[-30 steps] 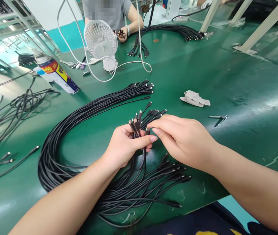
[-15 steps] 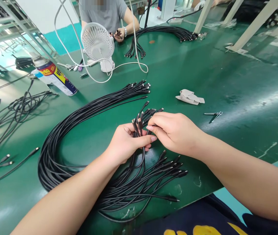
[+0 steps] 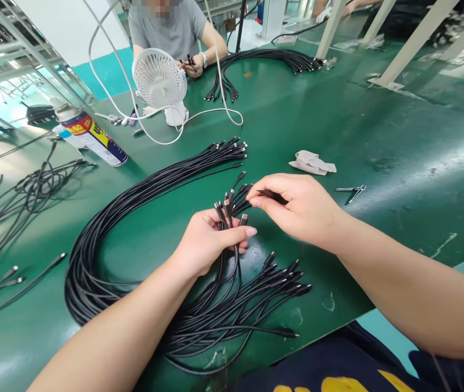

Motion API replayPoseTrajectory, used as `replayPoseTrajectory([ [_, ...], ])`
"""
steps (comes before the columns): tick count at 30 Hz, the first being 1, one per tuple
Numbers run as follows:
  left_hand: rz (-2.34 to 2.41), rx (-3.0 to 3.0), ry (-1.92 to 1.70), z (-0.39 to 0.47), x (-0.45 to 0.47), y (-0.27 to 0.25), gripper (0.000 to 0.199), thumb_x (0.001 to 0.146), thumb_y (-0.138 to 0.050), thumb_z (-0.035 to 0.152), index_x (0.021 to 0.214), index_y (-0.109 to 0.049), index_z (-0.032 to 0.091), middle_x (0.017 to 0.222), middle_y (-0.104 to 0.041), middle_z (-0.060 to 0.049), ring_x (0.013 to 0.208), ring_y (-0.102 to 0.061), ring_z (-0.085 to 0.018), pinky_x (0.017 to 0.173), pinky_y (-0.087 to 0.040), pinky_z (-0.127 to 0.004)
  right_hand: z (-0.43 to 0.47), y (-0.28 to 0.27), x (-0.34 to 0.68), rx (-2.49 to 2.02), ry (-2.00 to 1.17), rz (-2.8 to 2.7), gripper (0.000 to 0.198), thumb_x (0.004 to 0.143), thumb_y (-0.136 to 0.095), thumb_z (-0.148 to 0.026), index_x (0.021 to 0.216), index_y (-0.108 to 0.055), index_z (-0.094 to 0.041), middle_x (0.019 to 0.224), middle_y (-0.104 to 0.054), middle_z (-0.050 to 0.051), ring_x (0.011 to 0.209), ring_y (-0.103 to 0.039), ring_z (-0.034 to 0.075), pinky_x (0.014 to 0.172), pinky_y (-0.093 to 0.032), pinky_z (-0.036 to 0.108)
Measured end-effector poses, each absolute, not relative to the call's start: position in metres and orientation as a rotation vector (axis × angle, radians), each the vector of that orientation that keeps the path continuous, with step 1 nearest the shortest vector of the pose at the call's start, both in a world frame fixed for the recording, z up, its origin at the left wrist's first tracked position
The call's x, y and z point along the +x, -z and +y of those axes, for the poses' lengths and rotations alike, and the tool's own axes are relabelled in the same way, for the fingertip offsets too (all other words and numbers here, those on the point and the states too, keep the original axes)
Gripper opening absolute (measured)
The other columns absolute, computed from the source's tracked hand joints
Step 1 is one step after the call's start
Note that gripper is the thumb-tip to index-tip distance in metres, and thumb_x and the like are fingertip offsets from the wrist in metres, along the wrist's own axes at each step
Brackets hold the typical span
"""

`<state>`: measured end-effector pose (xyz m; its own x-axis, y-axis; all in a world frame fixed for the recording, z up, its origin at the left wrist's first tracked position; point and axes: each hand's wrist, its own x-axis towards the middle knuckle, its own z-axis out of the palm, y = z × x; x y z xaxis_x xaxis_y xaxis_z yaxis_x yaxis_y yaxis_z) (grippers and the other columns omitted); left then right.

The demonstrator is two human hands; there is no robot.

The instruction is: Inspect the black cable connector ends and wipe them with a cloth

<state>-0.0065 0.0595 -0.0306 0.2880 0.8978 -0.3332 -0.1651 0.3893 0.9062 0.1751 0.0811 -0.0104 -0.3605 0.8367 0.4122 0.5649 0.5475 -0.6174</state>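
Observation:
My left hand is closed around several black cables, with their metal-tipped connectors pointing up past the thumb. To its upper right, my right hand is pinched, thumb against fingers. Something thin and dark shows inside that grip, too hidden to name. Behind the hands lies a long curved bundle of black cables, its far connector ends near the middle of the table. More cable ends fan out below my hands toward the table's front edge.
On the green table are a crumpled pale wrapper, a small metal clipper, a spray can and a white fan. Loose cables lie left. Across the table, a person's hand holds dark pieces near another cable bundle.
My right hand has lifted up and away from the cables in my left hand. A connector it covered now shows above my left thumb. The view has shifted slightly.

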Motion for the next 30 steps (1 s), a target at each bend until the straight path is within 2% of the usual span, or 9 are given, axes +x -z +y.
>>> replayPoseTrajectory([
  [4, 1.015, 0.876, -0.859, 0.059, -0.008, 0.030, 0.029, 0.051, -0.087, 0.011, 0.062, -0.060, 0.012, 0.053, -0.062, 0.004, 0.046, -0.060, -0.010, 0.048, -0.053, -0.022, 0.077, 0.007, 0.172, -1.053, -0.662, -2.079, 0.016, 0.086, -0.054, -0.009, 0.086, -0.068, -0.016, 0.084, -0.071, 0.002, 0.073, -0.062, 0.012, 0.065, -0.046, 0.023],
  [10, 0.983, 0.892, -0.856, 0.059, -0.009, 0.028, 0.025, 0.055, -0.087, 0.015, 0.064, -0.063, 0.013, 0.053, -0.063, 0.004, 0.047, -0.061, -0.010, 0.049, -0.053, -0.022, 0.074, 0.003, 0.170, -1.023, -0.915, -2.077, 0.015, 0.088, -0.054, -0.015, 0.085, -0.068, -0.017, 0.083, -0.071, 0.002, 0.075, -0.063, 0.012, 0.068, -0.047, 0.023],
  [15, 0.941, 0.937, -0.865, 0.059, -0.009, 0.029, 0.021, 0.056, -0.086, 0.017, 0.066, -0.068, 0.012, 0.055, -0.065, 0.002, 0.048, -0.060, -0.010, 0.052, -0.053, -0.022, 0.074, 0.002, 0.168, -0.991, -1.052, -2.076, 0.011, 0.087, -0.056, -0.019, 0.083, -0.067, -0.016, 0.080, -0.070, 0.001, 0.071, -0.062, 0.012, 0.065, -0.046, 0.022],
  [24, 0.962, 0.775, -0.904, 0.056, -0.009, 0.030, 0.023, 0.063, -0.085, 0.029, 0.076, -0.074, 0.013, 0.065, -0.072, -0.002, 0.065, -0.071, -0.017, 0.067, -0.058, -0.029, 0.078, -0.002, 0.171, -1.073, -0.876, -1.970, 0.017, 0.082, -0.058, -0.020, 0.066, -0.057, -0.017, 0.059, -0.054, -0.004, 0.054, -0.044, 0.008, 0.050, -0.032, 0.021],
  [28, 0.893, 0.698, -0.884, 0.056, -0.009, 0.029, 0.024, 0.066, -0.083, 0.032, 0.077, -0.074, 0.014, 0.079, -0.075, -0.006, 0.076, -0.073, -0.019, 0.075, -0.059, -0.033, 0.082, 0.003, 0.172, -1.154, -0.727, -1.975, 0.018, 0.086, -0.055, -0.020, 0.068, -0.057, -0.017, 0.059, -0.053, -0.003, 0.055, -0.044, 0.009, 0.053, -0.033, 0.022],
  [30, 0.856, 0.704, -0.807, 0.056, -0.009, 0.028, 0.026, 0.066, -0.083, 0.035, 0.080, -0.075, 0.014, 0.080, -0.075, -0.007, 0.074, -0.072, -0.019, 0.073, -0.059, -0.033, 0.083, 0.009, 0.171, -1.173, -0.663, -1.981, 0.020, 0.088, -0.053, -0.022, 0.069, -0.057, -0.017, 0.059, -0.054, -0.003, 0.055, -0.046, 0.009, 0.054, -0.035, 0.022],
])
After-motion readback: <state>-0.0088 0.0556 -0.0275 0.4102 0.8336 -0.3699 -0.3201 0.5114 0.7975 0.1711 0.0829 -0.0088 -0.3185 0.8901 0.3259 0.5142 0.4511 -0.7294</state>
